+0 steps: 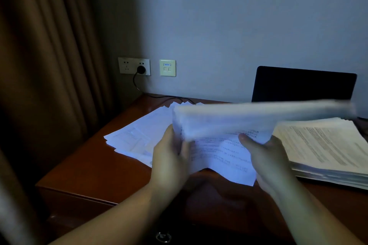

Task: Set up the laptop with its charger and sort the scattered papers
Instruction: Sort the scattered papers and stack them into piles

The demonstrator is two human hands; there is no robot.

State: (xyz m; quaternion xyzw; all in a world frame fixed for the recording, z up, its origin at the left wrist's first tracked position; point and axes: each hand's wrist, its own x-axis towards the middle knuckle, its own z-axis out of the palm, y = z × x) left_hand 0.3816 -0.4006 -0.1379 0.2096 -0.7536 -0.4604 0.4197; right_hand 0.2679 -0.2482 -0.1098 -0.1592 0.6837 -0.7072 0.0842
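Observation:
Both hands hold up a bundle of white printed papers (pixel 223 125) above the wooden desk (pixel 95 167); its upper edge is blurred. My left hand (pixel 171 157) grips the bundle's left side and my right hand (pixel 266 157) grips its lower right side. Loose sheets (pixel 137 137) lie fanned out on the desk behind and left of the bundle. A thick stack of printed pages (pixel 326 147) lies at the right. The laptop (pixel 302 84) stands open at the back right, its screen dark. A black charger plug (pixel 141 69) sits in the wall socket, and its cable (pixel 159 96) runs onto the desk.
Brown curtains (pixel 49 65) hang at the left, close to the desk's left edge. A second wall plate (pixel 167 68) is mounted right of the socket. The blue-grey wall stands directly behind the desk. The room is dim.

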